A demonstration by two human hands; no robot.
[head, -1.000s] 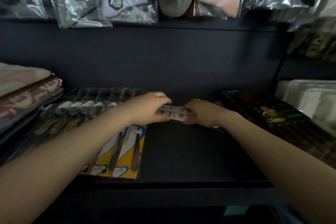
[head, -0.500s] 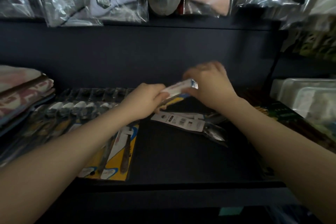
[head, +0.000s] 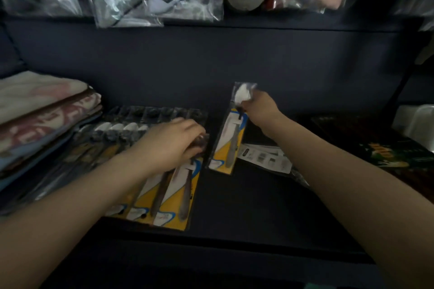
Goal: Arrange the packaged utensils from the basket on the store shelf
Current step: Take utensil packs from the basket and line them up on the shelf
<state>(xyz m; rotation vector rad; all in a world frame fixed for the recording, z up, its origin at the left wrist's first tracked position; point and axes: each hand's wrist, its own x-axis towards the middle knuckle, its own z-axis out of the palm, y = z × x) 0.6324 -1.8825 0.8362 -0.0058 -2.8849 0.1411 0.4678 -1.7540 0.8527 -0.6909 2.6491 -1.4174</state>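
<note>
— Change since a second ago?
— Yellow-carded utensil pack (head: 229, 141) lifted off the white-labelled pack (head: 265, 156), now tilted up just right of the yellow stack (head: 164, 195) on the shelf (head: 246, 206).
— Grip state?
— Right hand (head: 258, 108) pinched on that pack's top end; left hand (head: 173, 141) pressed on the stack, fingers bent, hold unclear.
— Meaning for the task?
— Probably sorting like with like; basket not in view.

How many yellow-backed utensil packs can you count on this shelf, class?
2, perhaps more. One yellow pack is held up at its top by the right hand. Another pack lies flat under the left hand; it looks like several overlapping, so others may be hidden.
</note>
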